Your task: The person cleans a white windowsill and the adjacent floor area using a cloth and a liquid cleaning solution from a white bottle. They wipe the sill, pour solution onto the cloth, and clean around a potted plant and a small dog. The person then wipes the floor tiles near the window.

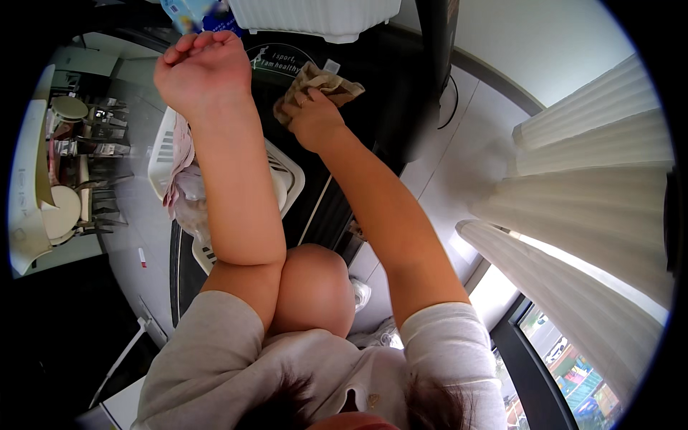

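My right hand (317,118) grips a crumpled brown cloth (336,86) against the black cover of what looks like a treadmill (279,88). That cover bears white writing and a small running figure. My left hand (207,70) is raised, palm up, its fingers loosely curled; no held thing shows in it. Just beyond its fingers are blue packages (196,13). Under my left forearm stands a white plastic basket (293,166) with a pink cloth (181,156) and a clear plastic bag (192,207), partly hidden by the arm.
A white ribbed plastic container (317,16) stands at the far end. A dark upright post (438,43) rises at the right, near pale curtains (586,188). Tables, stools (70,109) and chairs are at the left. A red-and-white object (142,258) lies on the tiled floor (140,215).
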A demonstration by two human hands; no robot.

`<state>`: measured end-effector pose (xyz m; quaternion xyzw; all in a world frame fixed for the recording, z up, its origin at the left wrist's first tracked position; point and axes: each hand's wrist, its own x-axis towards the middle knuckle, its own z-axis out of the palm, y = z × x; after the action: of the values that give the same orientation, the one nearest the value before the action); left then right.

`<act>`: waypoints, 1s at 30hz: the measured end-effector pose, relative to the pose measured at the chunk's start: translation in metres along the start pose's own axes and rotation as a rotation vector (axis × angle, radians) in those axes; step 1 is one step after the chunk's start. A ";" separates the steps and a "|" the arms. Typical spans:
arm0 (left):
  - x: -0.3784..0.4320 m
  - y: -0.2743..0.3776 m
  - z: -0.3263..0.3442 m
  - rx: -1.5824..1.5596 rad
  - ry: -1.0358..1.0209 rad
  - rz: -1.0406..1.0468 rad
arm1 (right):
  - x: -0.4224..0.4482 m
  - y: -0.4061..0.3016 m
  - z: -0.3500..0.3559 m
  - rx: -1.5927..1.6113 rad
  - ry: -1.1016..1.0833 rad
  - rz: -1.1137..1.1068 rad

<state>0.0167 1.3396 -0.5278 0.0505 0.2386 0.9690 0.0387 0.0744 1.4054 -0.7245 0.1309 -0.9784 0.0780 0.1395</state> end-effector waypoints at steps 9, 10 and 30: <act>-0.013 0.011 0.001 -0.027 -0.115 -0.081 | -0.106 -0.031 -0.052 0.174 -0.233 0.371; -0.014 0.007 -0.002 -0.048 -0.121 -0.119 | -0.132 -0.021 -0.051 0.253 -0.105 0.389; -0.048 -0.066 -0.004 -0.055 -0.273 -0.312 | -0.189 -0.005 -0.015 0.492 0.187 0.367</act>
<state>0.0675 1.3910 -0.5662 0.1428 0.2094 0.9416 0.2215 0.2546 1.4476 -0.7655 -0.0255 -0.9205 0.3476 0.1766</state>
